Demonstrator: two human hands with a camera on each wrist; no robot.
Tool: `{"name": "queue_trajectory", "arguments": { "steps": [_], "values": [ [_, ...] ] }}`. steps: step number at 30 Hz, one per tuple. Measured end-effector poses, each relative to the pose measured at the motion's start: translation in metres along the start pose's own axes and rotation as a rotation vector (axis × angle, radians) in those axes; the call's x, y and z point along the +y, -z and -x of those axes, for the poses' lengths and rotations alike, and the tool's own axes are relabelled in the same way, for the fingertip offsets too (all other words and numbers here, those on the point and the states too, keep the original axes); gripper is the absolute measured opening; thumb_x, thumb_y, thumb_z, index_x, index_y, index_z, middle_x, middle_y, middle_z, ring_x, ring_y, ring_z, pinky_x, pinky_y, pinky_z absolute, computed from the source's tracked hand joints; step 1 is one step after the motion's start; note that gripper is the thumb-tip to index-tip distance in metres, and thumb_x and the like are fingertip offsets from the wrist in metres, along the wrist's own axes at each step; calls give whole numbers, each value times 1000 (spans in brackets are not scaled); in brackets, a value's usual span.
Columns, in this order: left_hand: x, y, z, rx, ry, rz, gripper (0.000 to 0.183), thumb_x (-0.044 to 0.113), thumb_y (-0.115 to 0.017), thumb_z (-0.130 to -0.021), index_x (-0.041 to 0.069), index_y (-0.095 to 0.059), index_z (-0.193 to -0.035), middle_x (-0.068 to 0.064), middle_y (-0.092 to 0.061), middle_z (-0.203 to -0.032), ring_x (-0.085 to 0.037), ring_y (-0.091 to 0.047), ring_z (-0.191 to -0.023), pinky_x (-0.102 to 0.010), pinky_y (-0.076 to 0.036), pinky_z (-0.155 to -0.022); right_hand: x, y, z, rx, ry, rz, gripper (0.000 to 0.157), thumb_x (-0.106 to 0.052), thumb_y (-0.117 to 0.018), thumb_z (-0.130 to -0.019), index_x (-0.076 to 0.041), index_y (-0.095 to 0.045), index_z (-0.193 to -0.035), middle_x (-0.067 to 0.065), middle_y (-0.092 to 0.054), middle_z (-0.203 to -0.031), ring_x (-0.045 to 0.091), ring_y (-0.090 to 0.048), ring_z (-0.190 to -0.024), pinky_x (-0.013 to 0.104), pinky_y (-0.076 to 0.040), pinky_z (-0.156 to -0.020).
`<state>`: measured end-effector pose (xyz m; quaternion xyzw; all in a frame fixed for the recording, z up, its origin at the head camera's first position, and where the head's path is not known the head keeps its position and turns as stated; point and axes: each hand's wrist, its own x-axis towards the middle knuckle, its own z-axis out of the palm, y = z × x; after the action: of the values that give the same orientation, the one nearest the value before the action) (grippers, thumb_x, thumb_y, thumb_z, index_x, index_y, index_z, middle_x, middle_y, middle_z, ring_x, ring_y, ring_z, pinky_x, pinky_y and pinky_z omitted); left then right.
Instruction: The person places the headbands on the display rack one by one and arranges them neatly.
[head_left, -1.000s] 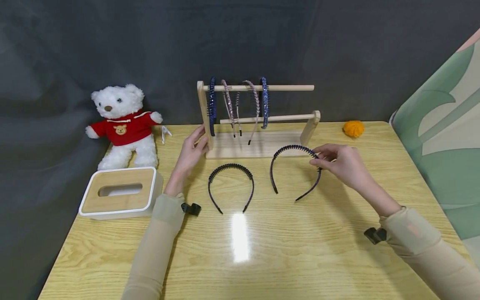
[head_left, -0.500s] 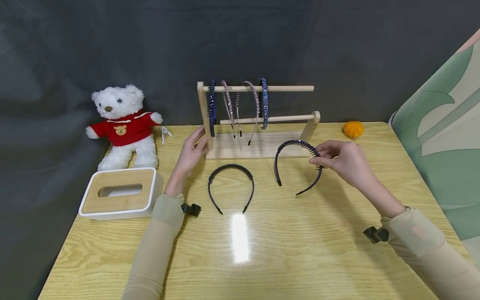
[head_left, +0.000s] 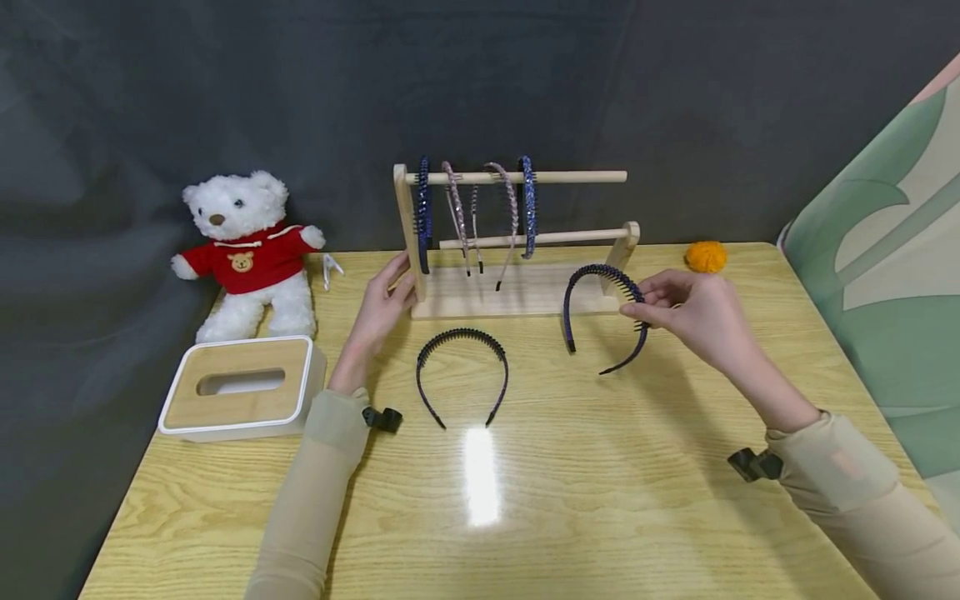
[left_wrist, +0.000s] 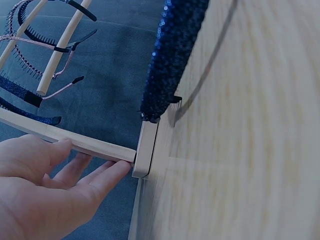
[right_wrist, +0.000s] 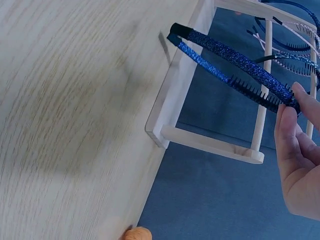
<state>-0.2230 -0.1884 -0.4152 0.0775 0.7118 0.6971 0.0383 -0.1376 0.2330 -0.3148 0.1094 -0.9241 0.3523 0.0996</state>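
My right hand [head_left: 693, 317] pinches a dark glittery blue toothed headband [head_left: 597, 268] by its side between thumb and fingers. In the head view the band is raised, its tips pointing down, overlapping the right end of the wooden headband stand [head_left: 525, 302]. My left hand [head_left: 381, 307] holds the stand's left upright [left_wrist: 95, 144], thumb on one side and fingers on the other. On the stand's upper bar [head_left: 577, 177] hang a navy headband [head_left: 424, 212], pink ones [head_left: 513, 204] and a sparkly blue one [head_left: 529, 208]. Another dark headband [head_left: 461, 332] lies on the table in front.
At the left sit a white teddy bear [head_left: 258, 271] in a red top and a tissue box [head_left: 240, 392] with a wooden lid. A small white object [head_left: 330, 268] lies beside the bear. An orange pompom-like ball [head_left: 706, 257] is at the back right. A dark curtain hangs behind.
My right hand has lifted the headband up and slightly to the right, toward the stand's right end, turning it more edge-on. My left hand stays on the upright.
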Motion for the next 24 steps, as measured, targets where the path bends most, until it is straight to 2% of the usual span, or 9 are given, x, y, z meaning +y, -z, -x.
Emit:
{"name": "queue_trajectory", "arguments": {
  "steps": [10, 24],
  "values": [
    [1, -1, 1, -1, 2, 2, 54, 6, -43, -116, 5, -30, -169, -20, -31, -171, -44, -43, -149, -48, -43, -122, -3, 9, 1, 27, -46, -13, 26, -13, -93, -86, 3, -77, -100, 9, -73, -84, -5, -60, -68, 7, -48, -57],
    [0, 0, 0, 0, -1, 2, 54, 6, -43, -116, 5, -30, -169, -20, -31, -171, -43, -43, -149, -46, -43, -122, -11, 24, 3, 117, -102, -99, 28, -16, -92, -87, 2, -77, -102, -19, -70, -73, -3, -65, -64, 10, -49, -56]
  ]
}}
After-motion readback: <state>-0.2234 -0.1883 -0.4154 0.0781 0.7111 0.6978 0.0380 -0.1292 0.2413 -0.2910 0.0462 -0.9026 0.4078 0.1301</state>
